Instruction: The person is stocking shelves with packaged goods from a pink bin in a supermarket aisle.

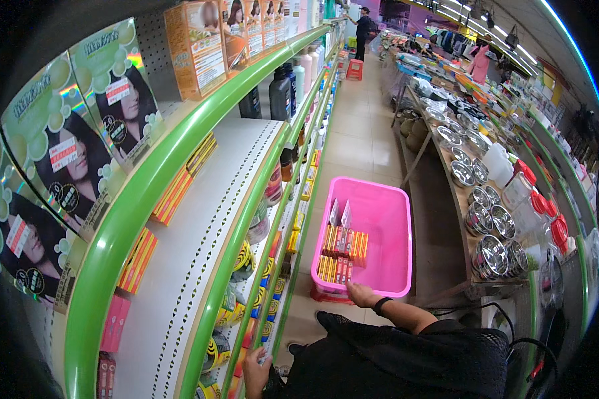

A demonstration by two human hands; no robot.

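A pink plastic tub (391, 219) stands in the aisle before me, raised on a red base. Small red and yellow boxes (343, 243) are lined up in rows along its left side, with two pale flat packets (340, 213) upright behind them. At the near rim of the tub, my right hand (361, 294) has its fingers bent over the edge, close to the nearest boxes. Low on the left, my left hand (255, 371) is beside the shelf edge, fingers curled. Something small and whitish shows at its fingertips, too small to name.
Green-edged shelves (206, 319) on the left hold hair-dye boxes (199, 50), bottles (279, 93) and yellow-black cans (216, 351). To the right, a long table (439, 156) carries steel bowls (491, 256) and red-lidded jars (558, 233). Farther off are a red stool (355, 70) and a person (363, 33).
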